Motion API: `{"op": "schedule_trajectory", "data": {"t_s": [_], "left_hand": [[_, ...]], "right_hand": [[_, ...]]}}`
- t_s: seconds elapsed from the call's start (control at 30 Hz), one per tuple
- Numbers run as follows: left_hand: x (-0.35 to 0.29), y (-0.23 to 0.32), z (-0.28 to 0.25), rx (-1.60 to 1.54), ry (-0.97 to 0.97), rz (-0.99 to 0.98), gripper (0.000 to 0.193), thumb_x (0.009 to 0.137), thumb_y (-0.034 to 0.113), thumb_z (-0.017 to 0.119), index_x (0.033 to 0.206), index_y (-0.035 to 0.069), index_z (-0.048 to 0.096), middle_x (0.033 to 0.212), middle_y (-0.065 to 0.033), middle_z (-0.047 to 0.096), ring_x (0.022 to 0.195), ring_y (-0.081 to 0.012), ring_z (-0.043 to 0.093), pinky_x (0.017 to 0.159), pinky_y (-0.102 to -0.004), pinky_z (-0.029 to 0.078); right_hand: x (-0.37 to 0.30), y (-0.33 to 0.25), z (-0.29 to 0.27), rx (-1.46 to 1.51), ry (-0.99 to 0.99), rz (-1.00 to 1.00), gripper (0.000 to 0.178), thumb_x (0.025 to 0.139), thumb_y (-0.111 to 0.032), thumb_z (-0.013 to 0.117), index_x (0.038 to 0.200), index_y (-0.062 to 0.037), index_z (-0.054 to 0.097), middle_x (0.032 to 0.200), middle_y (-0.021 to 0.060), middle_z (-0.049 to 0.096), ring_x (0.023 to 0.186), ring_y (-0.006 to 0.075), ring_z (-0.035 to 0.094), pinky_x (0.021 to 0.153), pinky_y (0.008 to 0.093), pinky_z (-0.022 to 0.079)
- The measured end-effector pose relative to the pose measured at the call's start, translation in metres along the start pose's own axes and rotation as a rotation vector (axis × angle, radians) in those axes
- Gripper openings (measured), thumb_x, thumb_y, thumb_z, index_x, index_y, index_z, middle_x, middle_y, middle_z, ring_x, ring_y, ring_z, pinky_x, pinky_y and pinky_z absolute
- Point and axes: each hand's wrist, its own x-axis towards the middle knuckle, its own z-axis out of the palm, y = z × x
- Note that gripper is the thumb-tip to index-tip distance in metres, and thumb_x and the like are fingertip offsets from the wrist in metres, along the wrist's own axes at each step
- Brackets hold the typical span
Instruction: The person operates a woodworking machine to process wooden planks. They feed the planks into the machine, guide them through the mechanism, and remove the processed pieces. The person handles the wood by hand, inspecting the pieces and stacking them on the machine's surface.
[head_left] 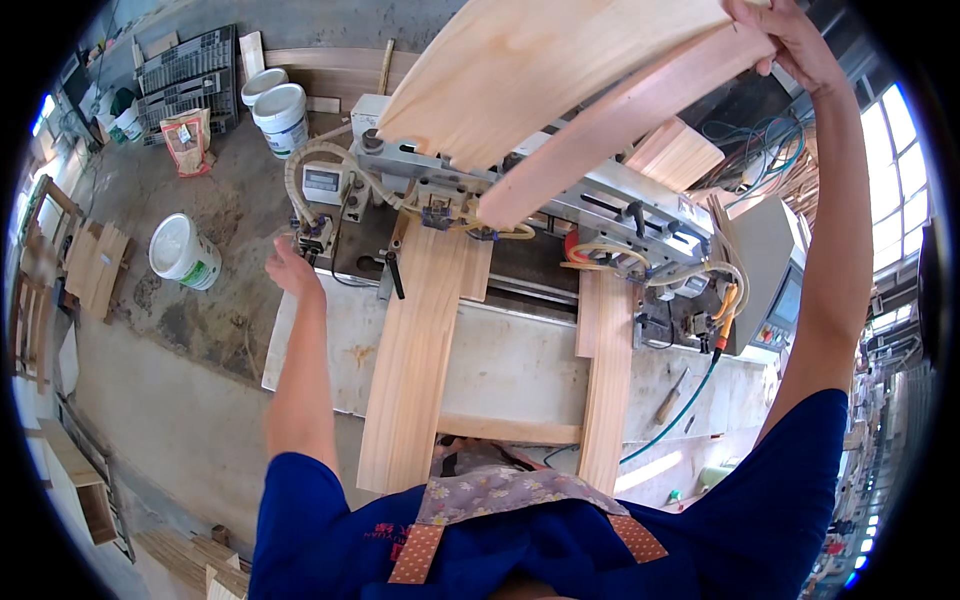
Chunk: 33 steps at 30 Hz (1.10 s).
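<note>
A wide pale panel [530, 70] fills twelve o'clock; the pinkish strip [620, 125] beside it runs lengthwise from the right hand [797, 50], the nearer one, toward eight o'clock. That hand is closed round the strip's end; the left hand [291, 270], at nine o'clock, is half-open, apparently empty, beside a metal fitting [317, 238].

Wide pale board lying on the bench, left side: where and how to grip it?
Probably the near end of the wide board, from the person's side, pinched across its flat thickness: that end juts past the bench edge, while the far end sits among machine fittings.
</note>
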Motion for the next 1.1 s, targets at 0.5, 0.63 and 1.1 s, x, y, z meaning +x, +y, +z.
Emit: {"op": "schedule_trajectory", "data": {"t_s": [0.5,0.63,1.1], "left_hand": [[-0.151,0.158,-0.086,-0.268,-1.118,-0.155,0.034,0.078,0.008,0.067,0.109,-0.004,0.059,0.097,-0.0076,0.065,0.089,-0.0134,0.060,0.082,-0.0297,0.048],[-0.112,0.118,-0.150,-0.513,-0.815,-0.074,0.033,0.081,0.007,0.063,0.112,-0.004,0.056,0.106,-0.0100,0.062,0.094,-0.0177,0.059,0.087,-0.0322,0.045],[-0.123,0.116,-0.215,-0.423,-0.512,-0.084,0.035,0.080,0.014,0.067,0.108,-0.004,0.057,0.104,-0.0098,0.062,0.096,-0.0170,0.057,0.089,-0.0316,0.042]], "right_hand": [[0.004,0.125,0.070,-0.076,-0.349,0.169,0.038,0.073,-0.037,0.071,0.091,-0.0048,0.062,0.077,0.0007,0.061,0.063,0.0082,0.057,0.043,0.0226,0.042],[0.008,0.231,0.031,0.455,0.025,0.145,0.030,0.084,-0.030,0.065,0.102,-0.0063,0.063,0.093,-0.0003,0.064,0.072,0.0021,0.058,0.049,0.0131,0.046],[0.061,0.337,0.165,-0.552,0.255,0.533,0.049,0.076,-0.049,0.067,0.100,-0.0067,0.066,0.097,0.0111,0.066,0.091,0.0227,0.062,0.078,0.0299,0.048]]}}
